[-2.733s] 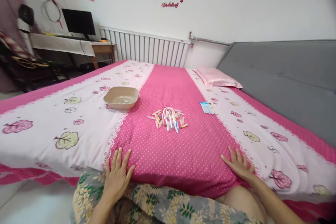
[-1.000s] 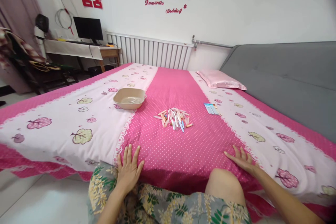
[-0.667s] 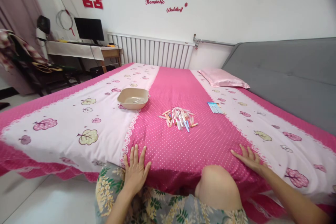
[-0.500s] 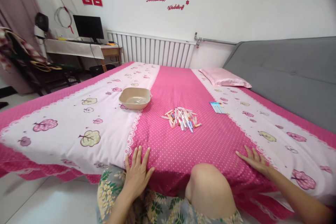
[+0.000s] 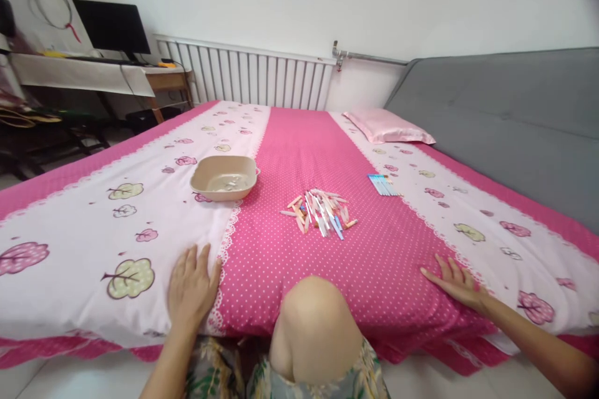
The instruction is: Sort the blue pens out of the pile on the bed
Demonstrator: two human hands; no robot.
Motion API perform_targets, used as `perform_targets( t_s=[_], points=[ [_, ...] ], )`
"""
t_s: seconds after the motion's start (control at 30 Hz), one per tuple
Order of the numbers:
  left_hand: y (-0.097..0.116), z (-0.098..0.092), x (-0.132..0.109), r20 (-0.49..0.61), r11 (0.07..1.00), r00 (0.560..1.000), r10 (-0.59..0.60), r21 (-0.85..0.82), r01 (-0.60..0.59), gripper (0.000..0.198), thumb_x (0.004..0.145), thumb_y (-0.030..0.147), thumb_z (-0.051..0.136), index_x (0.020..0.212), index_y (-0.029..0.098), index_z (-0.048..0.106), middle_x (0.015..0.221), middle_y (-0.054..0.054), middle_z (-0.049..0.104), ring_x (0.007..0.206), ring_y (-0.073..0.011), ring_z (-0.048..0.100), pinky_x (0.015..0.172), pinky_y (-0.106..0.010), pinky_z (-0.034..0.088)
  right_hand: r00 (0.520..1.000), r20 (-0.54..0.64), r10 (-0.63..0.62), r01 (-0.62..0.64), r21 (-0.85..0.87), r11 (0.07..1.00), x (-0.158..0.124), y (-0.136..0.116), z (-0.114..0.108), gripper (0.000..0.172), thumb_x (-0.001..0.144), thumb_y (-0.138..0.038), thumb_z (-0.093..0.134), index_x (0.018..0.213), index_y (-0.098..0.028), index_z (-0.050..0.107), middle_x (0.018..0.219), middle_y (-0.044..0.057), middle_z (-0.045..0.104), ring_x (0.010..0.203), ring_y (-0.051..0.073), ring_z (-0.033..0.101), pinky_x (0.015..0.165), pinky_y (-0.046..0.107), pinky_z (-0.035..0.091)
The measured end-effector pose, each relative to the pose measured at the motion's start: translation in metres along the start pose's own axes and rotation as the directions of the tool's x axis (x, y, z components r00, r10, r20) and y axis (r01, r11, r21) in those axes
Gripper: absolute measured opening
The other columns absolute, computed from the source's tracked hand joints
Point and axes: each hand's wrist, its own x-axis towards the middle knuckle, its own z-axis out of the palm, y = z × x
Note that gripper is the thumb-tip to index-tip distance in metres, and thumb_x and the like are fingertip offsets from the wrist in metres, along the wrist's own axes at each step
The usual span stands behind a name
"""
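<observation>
Both palms flat, fingers spread, gripping nothing: left hand (image 5: 191, 290) and right hand (image 5: 456, 283) press the bedspread (image 5: 299, 137), seemingly as props, raised knee (image 5: 313, 318) between, stick pile (image 5: 321, 213) ahead between them.

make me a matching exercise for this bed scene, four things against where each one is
Things
1. beige bowl
2. pile of coloured sticks
3. row of blue pens
4. left hand

Places
a. middle of the dotted pink strip of the bedspread
b. flat near the front edge, beside the lace seam
c. right border of the dotted strip
d. farther back on the left white strip

Pairs: 1-d, 2-a, 3-c, 4-b
</observation>
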Motion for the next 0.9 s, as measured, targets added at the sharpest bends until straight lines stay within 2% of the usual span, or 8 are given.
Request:
perform_targets(
  t_s=[0.1,0.2,0.43,0.57,0.67,0.73,0.8,0.9],
  points=[
    [0.002,0.003,-0.002,-0.02,1.0,1.0,0.008,0.025,-0.008,0.06,0.085,0.047,0.025,0.126,0.009,0.046,0.131,-0.019,0.044,0.124,-0.0299,0.035,0.104,-0.044,0.026,0.993,0.115,-0.012,0.012,0.002,1.0,0.003,0.003,0.005,0.089,0.072,-0.071,0.026,0.143,-0.018,0.015,0.149,0.014,0.008,0.134,0.039,0.012,0.1,0.059,0.016],
    [0.003,0.001,0.0,-0.033,0.999,0.999,0.014,0.051,-0.013,0.063,0.085,0.049,0.022,0.125,0.008,0.048,0.129,-0.02,0.045,0.122,-0.0301,0.037,0.104,-0.043,0.026,0.994,0.104,0.012,-0.012,-0.003,1.0,0.001,0.003,0.008,0.09,0.071,-0.074,0.022,0.144,-0.023,0.009,0.151,0.01,0.001,0.135,0.038,0.007,0.102,0.061,0.009],
    [0.004,0.0,0.002,-0.005,0.995,1.0,0.015,0.103,-0.014,0.066,0.085,0.051,0.017,0.125,0.009,0.048,0.129,-0.019,0.045,0.123,-0.0297,0.038,0.103,-0.042,0.027,0.993,-0.086,0.078,-0.074,0.047,0.996,-0.01,-0.007,0.016,0.081,0.073,-0.074,0.02,0.14,-0.029,0.021,0.149,0.007,0.015,0.134,0.034,0.013,0.102,0.061,0.009],
    [0.001,0.003,0.003,0.017,0.996,1.0,0.008,0.086,-0.01,0.067,0.084,0.052,0.018,0.126,0.008,0.047,0.13,-0.019,0.045,0.123,-0.0299,0.037,0.103,-0.044,0.027,0.982,-0.121,0.142,-0.116,0.198,0.973,-0.017,-0.035,0.007,0.082,0.074,-0.07,0.022,0.136,-0.017,0.032,0.145,0.018,0.021,0.131,0.042,0.017,0.096,0.067,0.014],
    [-0.002,0.0,0.006,0.05,0.998,0.999,0.01,0.056,-0.013,0.065,0.083,0.052,0.023,0.125,0.009,0.047,0.13,-0.018,0.046,0.124,-0.0306,0.037,0.103,-0.047,0.027,0.955,-0.273,-0.116,0.207,0.334,0.92,-0.03,-0.079,-0.011,0.077,0.071,-0.066,0.039,0.126,-0.013,0.041,0.134,0.02,0.04,0.122,0.038,0.036,0.096,0.058,0.028],
    [0.001,-0.007,0.009,0.053,1.0,0.999,-0.004,0.012,0.004,0.062,0.082,0.053,0.027,0.118,0.009,0.052,0.125,-0.017,0.051,0.12,-0.0318,0.042,0.101,-0.047,0.031,0.933,-0.191,-0.304,0.36,0.485,0.797,-0.04,-0.115,-0.024,0.066,0.074,-0.06,0.043,0.12,-0.013,0.044,0.111,0.016,0.059,0.101,0.028,0.056,0.086,0.043,0.043],
    [0.012,-0.018,0.013,0.036,0.996,0.998,-0.043,-0.076,0.045,0.056,0.081,0.053,0.032,0.107,0.011,0.059,0.115,-0.014,0.058,0.109,-0.0308,0.051,0.096,-0.045,0.038,0.902,-0.055,-0.429,0.386,0.548,0.742,-0.048,-0.151,-0.031,0.052,0.079,-0.053,0.043,0.115,-0.016,0.046,0.094,0.01,0.065,0.082,0.022,0.062,0.073,0.034,0.047],
    [0.045,-0.031,0.024,-0.018,0.945,0.997,-0.074,-0.321,0.064,0.04,0.08,0.048,0.043,0.096,0.017,0.061,0.099,-0.006,0.065,0.092,-0.0226,0.06,0.086,-0.036,0.046,0.852,-0.053,-0.521,0.501,0.372,0.781,-0.051,-0.192,-0.029,0.037,0.078,-0.044,0.051,0.104,-0.017,0.048,0.086,0.006,0.065,0.073,0.02,0.062,0.062,0.029,0.043]
  ],
)
